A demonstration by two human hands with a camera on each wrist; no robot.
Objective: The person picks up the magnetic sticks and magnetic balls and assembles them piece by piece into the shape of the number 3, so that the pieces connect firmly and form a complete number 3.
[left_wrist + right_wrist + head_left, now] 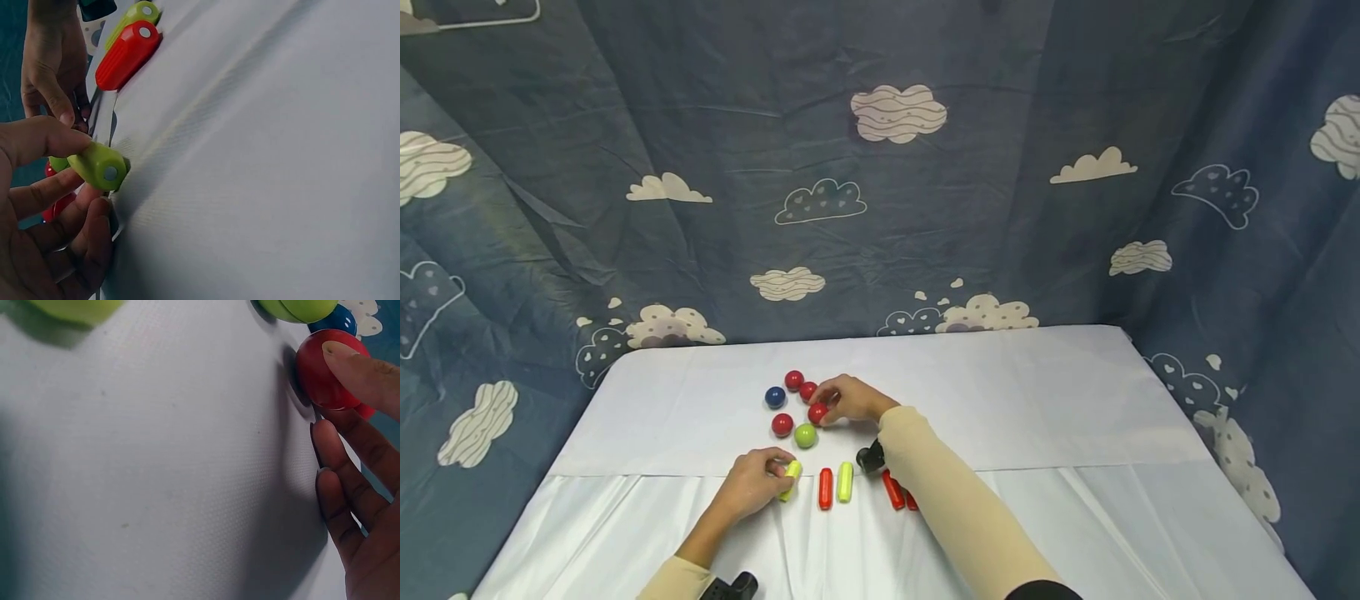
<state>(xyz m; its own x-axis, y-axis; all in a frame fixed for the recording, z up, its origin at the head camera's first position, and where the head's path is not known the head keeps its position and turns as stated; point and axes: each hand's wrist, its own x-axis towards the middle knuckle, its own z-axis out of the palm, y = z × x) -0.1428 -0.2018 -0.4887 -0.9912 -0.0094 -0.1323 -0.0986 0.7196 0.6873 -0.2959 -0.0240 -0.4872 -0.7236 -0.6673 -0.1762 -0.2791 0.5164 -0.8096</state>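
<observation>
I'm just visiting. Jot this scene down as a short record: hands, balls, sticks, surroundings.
Left hand: pinches a yellow-green stick
Right hand: holds a red ball
Other balls: three more red balls, one blue ball, one green ball
Other sticks: a red stick beside a second yellow-green stick; two further red sticks, partly behind the right sleeve
Surface: white cloth
Backdrop: dark blue fabric with cloud prints
</observation>
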